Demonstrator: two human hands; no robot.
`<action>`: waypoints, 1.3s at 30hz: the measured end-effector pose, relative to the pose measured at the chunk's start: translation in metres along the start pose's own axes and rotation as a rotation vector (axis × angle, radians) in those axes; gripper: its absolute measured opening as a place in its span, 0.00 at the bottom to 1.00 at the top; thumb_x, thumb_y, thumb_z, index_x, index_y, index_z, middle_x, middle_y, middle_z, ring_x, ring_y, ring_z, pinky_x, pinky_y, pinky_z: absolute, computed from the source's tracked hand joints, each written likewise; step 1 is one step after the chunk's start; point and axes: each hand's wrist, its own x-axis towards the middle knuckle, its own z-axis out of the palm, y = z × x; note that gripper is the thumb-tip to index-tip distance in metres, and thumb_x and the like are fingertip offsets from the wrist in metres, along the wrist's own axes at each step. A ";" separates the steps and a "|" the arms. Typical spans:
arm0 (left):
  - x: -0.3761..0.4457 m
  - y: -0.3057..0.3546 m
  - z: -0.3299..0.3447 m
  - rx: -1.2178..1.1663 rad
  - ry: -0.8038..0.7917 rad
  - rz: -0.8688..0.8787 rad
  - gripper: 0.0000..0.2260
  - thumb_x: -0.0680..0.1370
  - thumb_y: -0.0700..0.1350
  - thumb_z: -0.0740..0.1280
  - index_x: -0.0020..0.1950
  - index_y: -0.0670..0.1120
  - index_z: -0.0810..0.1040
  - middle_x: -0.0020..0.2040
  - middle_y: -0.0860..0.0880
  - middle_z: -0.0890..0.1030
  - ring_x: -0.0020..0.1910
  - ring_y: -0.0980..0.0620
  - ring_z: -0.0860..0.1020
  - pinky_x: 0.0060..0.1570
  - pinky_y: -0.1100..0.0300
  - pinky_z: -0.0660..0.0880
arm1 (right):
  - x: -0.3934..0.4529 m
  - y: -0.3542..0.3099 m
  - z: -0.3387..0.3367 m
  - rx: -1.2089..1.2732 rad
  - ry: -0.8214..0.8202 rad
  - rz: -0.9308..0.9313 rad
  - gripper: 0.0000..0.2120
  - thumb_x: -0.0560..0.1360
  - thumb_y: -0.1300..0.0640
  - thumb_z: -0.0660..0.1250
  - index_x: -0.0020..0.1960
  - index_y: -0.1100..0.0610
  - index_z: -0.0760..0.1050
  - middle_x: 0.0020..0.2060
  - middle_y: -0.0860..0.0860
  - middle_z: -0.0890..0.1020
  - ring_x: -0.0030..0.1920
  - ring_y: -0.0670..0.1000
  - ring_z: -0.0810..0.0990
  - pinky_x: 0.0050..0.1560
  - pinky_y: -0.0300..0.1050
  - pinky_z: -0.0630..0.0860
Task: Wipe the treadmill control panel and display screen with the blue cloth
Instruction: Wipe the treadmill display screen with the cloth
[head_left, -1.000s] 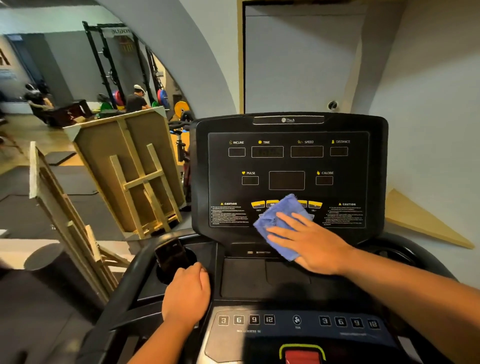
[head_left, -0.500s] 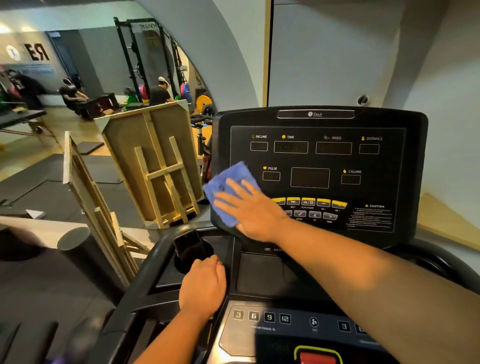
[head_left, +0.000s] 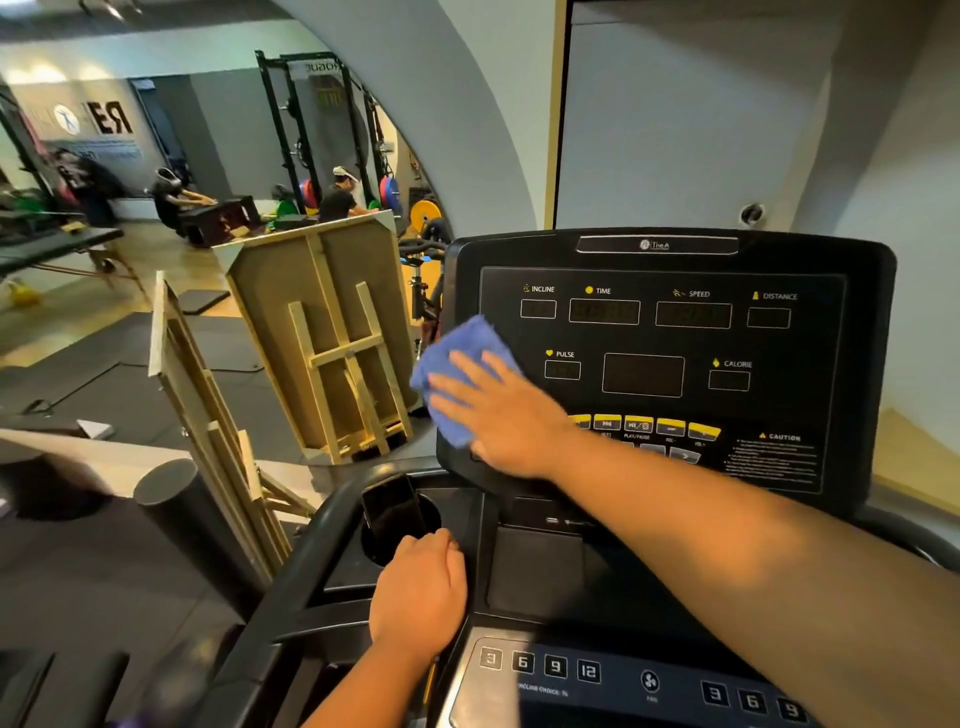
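While the right hand (head_left: 498, 410) presses the blue cloth (head_left: 457, 364) flat on the left edge of the control panel (head_left: 670, 358), strokes should overlap, with even pressure, and avoid the yellow buttons (head_left: 670, 427). Its fingers (head_left: 457, 387) lie spread, pinning the cloth without gripping it. The left hand (head_left: 418, 597) rests on the lower console (head_left: 535, 571), fingers curled together, holding nothing visible.

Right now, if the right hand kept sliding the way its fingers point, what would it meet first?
The right hand points up-left with the blue cloth under it. It would probably run off the control panel at its left edge; beyond that the way looks free, though depth is unclear.
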 end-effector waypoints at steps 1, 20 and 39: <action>0.000 0.000 0.000 0.002 0.001 0.003 0.14 0.85 0.52 0.51 0.49 0.55 0.75 0.41 0.55 0.75 0.42 0.56 0.76 0.40 0.60 0.73 | 0.011 0.014 -0.012 0.000 0.025 0.072 0.33 0.79 0.46 0.61 0.81 0.50 0.57 0.82 0.51 0.55 0.81 0.60 0.48 0.77 0.60 0.41; 0.002 0.005 -0.006 -0.004 -0.045 -0.051 0.12 0.85 0.52 0.51 0.45 0.57 0.71 0.42 0.54 0.76 0.42 0.59 0.75 0.41 0.58 0.70 | -0.101 0.160 -0.037 0.026 0.240 0.744 0.29 0.83 0.47 0.57 0.82 0.50 0.53 0.81 0.53 0.58 0.81 0.61 0.50 0.78 0.61 0.49; 0.000 0.004 -0.005 0.010 -0.076 -0.065 0.12 0.84 0.53 0.51 0.44 0.55 0.70 0.42 0.52 0.76 0.45 0.49 0.77 0.45 0.50 0.73 | -0.245 0.057 0.023 0.160 0.082 1.072 0.38 0.79 0.55 0.66 0.82 0.53 0.49 0.82 0.56 0.53 0.81 0.62 0.46 0.79 0.64 0.51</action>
